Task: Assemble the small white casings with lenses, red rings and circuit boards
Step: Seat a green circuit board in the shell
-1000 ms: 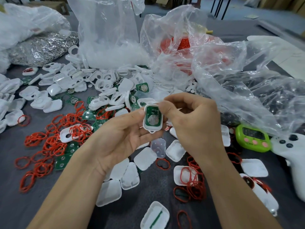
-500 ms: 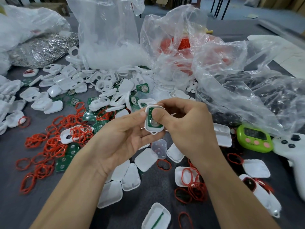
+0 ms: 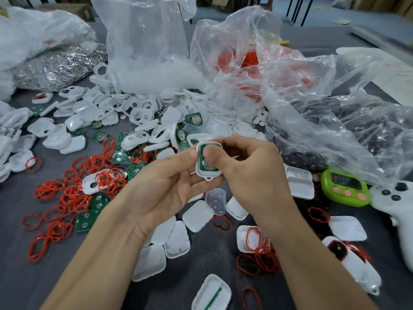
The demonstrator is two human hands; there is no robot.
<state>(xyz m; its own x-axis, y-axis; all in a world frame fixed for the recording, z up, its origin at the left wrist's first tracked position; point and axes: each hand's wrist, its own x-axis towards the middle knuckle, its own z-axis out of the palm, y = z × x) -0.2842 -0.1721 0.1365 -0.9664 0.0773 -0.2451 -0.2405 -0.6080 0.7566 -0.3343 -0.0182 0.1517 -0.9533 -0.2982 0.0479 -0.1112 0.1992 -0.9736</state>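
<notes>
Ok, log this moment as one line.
phase: board seating | left hand: holds white casing | right hand: pinches it, thumb on circuit board

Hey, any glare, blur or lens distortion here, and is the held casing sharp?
Head view: casing reasonably sharp; glare streaks the clear plastic bags; frame edges bow from the wide lens; red rings at left look slightly soft.
</notes>
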